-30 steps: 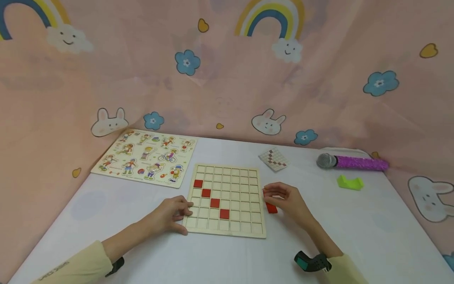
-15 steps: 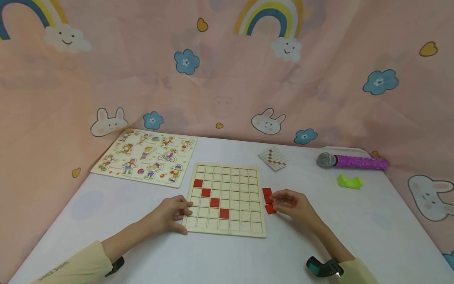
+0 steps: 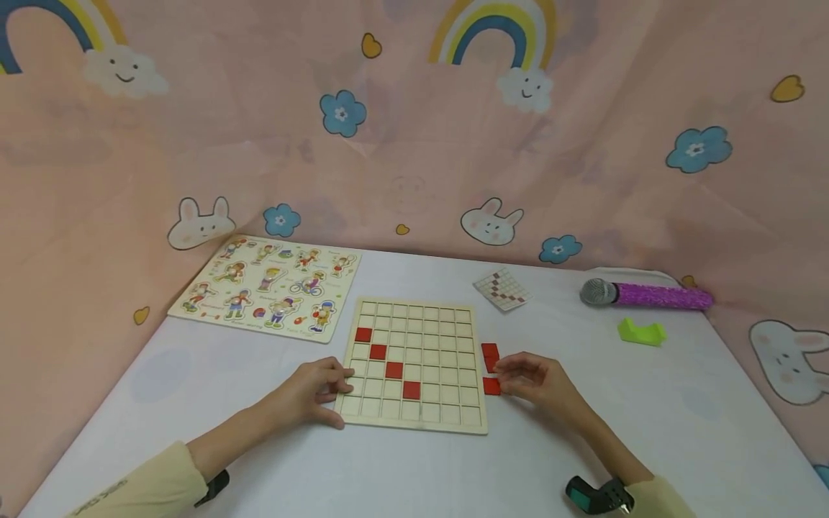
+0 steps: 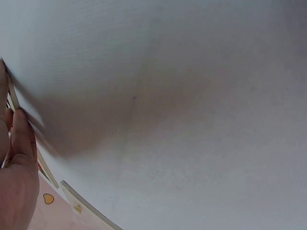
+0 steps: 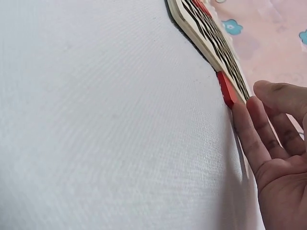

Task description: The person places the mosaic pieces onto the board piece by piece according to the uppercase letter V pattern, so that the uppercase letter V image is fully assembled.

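A wooden grid board [image 3: 447, 374] lies flat on the table, with several red square tiles [image 3: 393, 370] set in its cells along a diagonal. My left hand [image 3: 311, 388] holds the board's left edge, fingers over the rim and thumb by the near left corner. Just off the board's right edge lie loose red tiles [image 3: 491, 386] in a short column. My right hand [image 3: 540, 381] is beside them, and its fingertips touch the tiles. In the right wrist view, the fingers [image 5: 249, 139] extend almost straight to a red tile [image 5: 226, 90] against the board.
A picture puzzle board [image 3: 265, 288] lies at the back left. Behind the grid board is a small pattern card [image 3: 502, 290]. A purple glittery microphone [image 3: 648, 295] and a bright green piece [image 3: 641, 332] lie at the right. A pink printed cloth [image 3: 401, 158] hangs behind the white table.
My right hand has drawn back to the right, uncovering the loose tiles. The nearest loose tile has turned straighter and sits apart from the others. The left hand stays in place.
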`<action>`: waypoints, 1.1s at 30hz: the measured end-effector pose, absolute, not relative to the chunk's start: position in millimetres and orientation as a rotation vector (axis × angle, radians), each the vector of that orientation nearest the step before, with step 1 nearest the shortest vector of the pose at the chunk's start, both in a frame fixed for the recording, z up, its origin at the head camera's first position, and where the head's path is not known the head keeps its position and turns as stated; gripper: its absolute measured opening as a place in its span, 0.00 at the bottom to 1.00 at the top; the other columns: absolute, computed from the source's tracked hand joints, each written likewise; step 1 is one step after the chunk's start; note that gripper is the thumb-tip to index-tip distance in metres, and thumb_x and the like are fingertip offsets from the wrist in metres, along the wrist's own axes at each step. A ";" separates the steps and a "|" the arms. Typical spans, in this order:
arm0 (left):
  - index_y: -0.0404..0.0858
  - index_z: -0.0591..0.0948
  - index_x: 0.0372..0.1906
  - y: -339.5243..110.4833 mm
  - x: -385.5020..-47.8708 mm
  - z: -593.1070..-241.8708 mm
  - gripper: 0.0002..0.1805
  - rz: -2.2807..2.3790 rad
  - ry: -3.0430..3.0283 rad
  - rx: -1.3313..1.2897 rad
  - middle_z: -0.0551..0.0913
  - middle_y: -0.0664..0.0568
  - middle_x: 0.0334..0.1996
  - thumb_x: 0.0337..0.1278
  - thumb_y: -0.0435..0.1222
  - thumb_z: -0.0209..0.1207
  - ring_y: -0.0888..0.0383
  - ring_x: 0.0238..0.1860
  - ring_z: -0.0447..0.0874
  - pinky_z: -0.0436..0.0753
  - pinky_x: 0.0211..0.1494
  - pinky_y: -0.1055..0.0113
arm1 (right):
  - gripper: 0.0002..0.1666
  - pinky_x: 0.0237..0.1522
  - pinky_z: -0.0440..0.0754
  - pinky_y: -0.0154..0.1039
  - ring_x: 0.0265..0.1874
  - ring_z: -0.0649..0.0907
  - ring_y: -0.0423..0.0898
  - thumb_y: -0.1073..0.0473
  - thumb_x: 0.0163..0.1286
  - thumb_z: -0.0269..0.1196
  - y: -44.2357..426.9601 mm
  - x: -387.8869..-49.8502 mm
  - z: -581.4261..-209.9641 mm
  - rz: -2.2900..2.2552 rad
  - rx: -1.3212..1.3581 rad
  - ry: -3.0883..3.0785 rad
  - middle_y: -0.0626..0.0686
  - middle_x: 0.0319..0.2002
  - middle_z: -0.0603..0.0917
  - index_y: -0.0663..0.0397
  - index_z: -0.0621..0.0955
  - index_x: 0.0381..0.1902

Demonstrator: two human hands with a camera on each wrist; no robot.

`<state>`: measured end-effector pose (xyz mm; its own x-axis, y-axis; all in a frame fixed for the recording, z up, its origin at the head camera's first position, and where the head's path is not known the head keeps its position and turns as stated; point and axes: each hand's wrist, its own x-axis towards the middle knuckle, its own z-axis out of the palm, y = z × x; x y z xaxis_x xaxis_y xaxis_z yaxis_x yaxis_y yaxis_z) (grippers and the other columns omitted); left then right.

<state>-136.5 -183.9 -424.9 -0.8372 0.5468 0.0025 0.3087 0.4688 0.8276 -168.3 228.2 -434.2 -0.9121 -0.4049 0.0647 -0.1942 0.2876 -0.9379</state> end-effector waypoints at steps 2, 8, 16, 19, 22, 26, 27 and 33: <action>0.33 0.83 0.38 -183.1 -136.5 -425.1 0.22 1.309 2.454 0.728 0.78 0.48 0.46 0.30 0.31 0.77 0.43 0.60 0.73 0.79 0.51 0.72 | 0.18 0.44 0.82 0.32 0.40 0.84 0.43 0.68 0.59 0.68 229.3 -166.1 -433.4 -1.667 -0.539 2.385 0.65 0.46 0.82 0.68 0.79 0.48; 0.33 0.83 0.37 -182.9 -136.6 -424.6 0.21 1.306 2.461 0.737 0.78 0.48 0.45 0.30 0.32 0.77 0.42 0.60 0.74 0.79 0.51 0.72 | 0.18 0.41 0.82 0.31 0.36 0.83 0.41 0.67 0.59 0.68 232.0 -160.6 -432.8 -1.593 -0.451 2.496 0.62 0.44 0.84 0.67 0.80 0.47; 0.33 0.83 0.36 -183.1 -136.5 -422.8 0.21 1.307 2.459 0.733 0.78 0.46 0.46 0.29 0.31 0.76 0.41 0.60 0.74 0.79 0.51 0.70 | 0.19 0.39 0.82 0.30 0.34 0.82 0.41 0.66 0.56 0.71 228.7 -155.4 -438.7 -1.565 -0.406 2.534 0.60 0.42 0.84 0.66 0.81 0.46; 0.34 0.83 0.36 -182.5 -136.6 -422.7 0.20 1.296 2.468 0.726 0.78 0.47 0.46 0.29 0.32 0.77 0.41 0.59 0.74 0.79 0.51 0.70 | 0.19 0.38 0.82 0.30 0.33 0.81 0.41 0.64 0.55 0.72 226.9 -154.3 -440.5 -1.524 -0.409 2.589 0.57 0.41 0.85 0.63 0.82 0.45; 0.34 0.83 0.36 -182.5 -136.7 -423.0 0.20 1.300 2.465 0.731 0.78 0.47 0.46 0.29 0.32 0.76 0.41 0.60 0.74 0.79 0.51 0.70 | 0.18 0.36 0.82 0.30 0.31 0.81 0.41 0.64 0.54 0.73 224.9 -154.4 -440.8 -1.474 -0.418 2.643 0.54 0.39 0.85 0.61 0.83 0.44; 0.33 0.82 0.36 -183.4 -137.0 -423.5 0.20 1.297 2.468 0.749 0.78 0.47 0.46 0.30 0.32 0.76 0.41 0.59 0.74 0.80 0.51 0.69 | 0.17 0.33 0.81 0.30 0.29 0.79 0.40 0.64 0.54 0.73 222.6 -156.1 -439.3 -1.394 -0.460 2.690 0.51 0.37 0.85 0.59 0.83 0.42; 0.33 0.82 0.36 -183.4 -137.0 -423.6 0.20 1.297 2.468 0.749 0.78 0.47 0.45 0.30 0.32 0.76 0.41 0.59 0.74 0.80 0.51 0.69 | 0.16 0.32 0.81 0.30 0.29 0.79 0.40 0.65 0.54 0.73 222.2 -156.4 -438.4 -1.381 -0.470 2.693 0.51 0.36 0.85 0.59 0.83 0.42; 0.34 0.83 0.36 -183.1 -137.2 -424.5 0.20 1.281 2.483 0.759 0.78 0.47 0.45 0.30 0.32 0.77 0.42 0.59 0.74 0.80 0.50 0.70 | 0.16 0.34 0.81 0.30 0.30 0.79 0.41 0.65 0.55 0.72 224.2 -157.4 -430.9 -1.340 -0.497 2.648 0.51 0.36 0.85 0.61 0.82 0.42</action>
